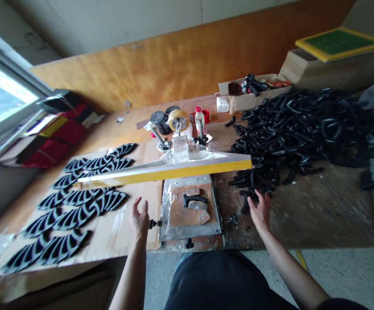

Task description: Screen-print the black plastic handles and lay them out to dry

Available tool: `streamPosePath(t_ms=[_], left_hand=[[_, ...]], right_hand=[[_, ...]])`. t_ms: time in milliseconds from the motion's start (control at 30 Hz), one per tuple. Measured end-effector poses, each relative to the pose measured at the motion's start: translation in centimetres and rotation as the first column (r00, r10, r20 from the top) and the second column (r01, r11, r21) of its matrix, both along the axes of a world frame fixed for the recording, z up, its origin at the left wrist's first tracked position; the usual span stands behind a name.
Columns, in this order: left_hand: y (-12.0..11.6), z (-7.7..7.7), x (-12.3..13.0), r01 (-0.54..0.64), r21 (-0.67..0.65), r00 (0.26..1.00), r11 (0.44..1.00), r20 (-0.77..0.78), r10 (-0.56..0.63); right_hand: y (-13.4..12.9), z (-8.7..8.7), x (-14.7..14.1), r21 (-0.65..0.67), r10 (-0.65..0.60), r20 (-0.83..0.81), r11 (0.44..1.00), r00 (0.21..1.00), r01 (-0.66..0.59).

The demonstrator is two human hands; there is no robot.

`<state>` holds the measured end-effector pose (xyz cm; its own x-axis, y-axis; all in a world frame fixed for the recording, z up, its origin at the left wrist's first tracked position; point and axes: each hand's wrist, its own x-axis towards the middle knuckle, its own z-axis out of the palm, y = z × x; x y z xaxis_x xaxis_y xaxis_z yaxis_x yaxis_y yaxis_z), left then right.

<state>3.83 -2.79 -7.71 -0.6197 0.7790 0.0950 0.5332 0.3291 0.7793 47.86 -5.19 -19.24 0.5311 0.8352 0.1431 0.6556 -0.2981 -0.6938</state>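
Observation:
My left hand (139,220) hangs in the air left of the metal plate (191,232), fingers curled loosely apart and nothing in them. At the near edge of the heap, my right hand (260,213) has its thumb and fingers around a black plastic handle (245,201), partly hidden among others. One curved black handle (197,198) lies in the brown fixture on the plate. Above it a screen printing frame (187,171) with a yellow edge is raised and tilted, held by a clamp (180,148).
A large heap of black handles (290,129) covers the right side. Rows of black handles (77,215) lie on cardboard at left. Behind the clamp stand a tape roll (178,120) and a red-capped bottle (199,118). A green screen (341,44) rests on a box.

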Motion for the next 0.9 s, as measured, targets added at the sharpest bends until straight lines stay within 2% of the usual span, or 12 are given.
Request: streamPosePath(t_ms=[67,200,267,333,400,467,533,633,700,767,833,900], left_hand=[[1.5,3.3,0.7,0.025,0.184,0.993,0.983,0.109,-0.046],[4.6,11.3,2.6,0.067,0.494,0.912,0.867,0.323,-0.254],[5.6,14.3,3.6,0.138,0.567,0.842,0.812,0.364,-0.398],[5.9,15.6,4.5,0.163,0.601,0.798,0.782,0.386,-0.463],[5.2,14.9,5.3,0.137,0.600,0.778,0.789,0.428,-0.460],[3.4,12.4,6.1,0.157,0.512,0.727,0.845,0.519,-0.449],[1.0,9.0,7.2,0.325,0.280,0.624,0.903,0.654,-0.428],[-2.5,4.8,9.4,0.607,-0.063,0.448,0.792,0.850,-0.276],[-4.0,3.4,10.9,0.648,-0.053,0.307,0.760,0.931,-0.197],[-4.3,3.2,11.5,0.569,0.015,0.218,0.823,0.961,-0.169],[-3.7,3.4,10.2,0.478,0.015,0.269,0.878,0.949,-0.162],[-2.6,3.3,6.7,0.429,-0.039,0.460,0.903,0.870,-0.181]], right_hand=[[0.3,1.6,1.1,0.092,0.031,0.019,0.995,0.999,-0.033],[3.5,6.6,0.4,0.228,0.209,-0.097,0.956,0.973,-0.183],[5.3,8.9,-1.9,0.173,0.364,-0.162,0.925,0.917,-0.337],[6.4,10.3,-5.1,0.050,0.558,-0.141,0.829,0.818,-0.557],[6.7,10.9,-8.7,-0.082,0.721,-0.030,0.688,0.692,-0.721],[6.3,10.8,-12.0,-0.207,0.794,0.097,0.605,0.600,-0.769],[5.6,10.9,-14.5,-0.327,0.792,0.163,0.606,0.588,-0.725],[4.0,11.8,-17.3,-0.394,0.742,0.158,0.652,0.651,-0.648],[2.5,13.0,-18.7,-0.308,0.745,0.155,0.661,0.649,-0.684],[1.0,14.2,-19.4,-0.176,0.809,0.167,0.587,0.563,-0.790],[0.3,14.8,-18.7,-0.101,0.854,0.178,0.510,0.489,-0.854],[0.4,14.5,-16.0,-0.171,0.806,0.181,0.591,0.564,-0.789]])
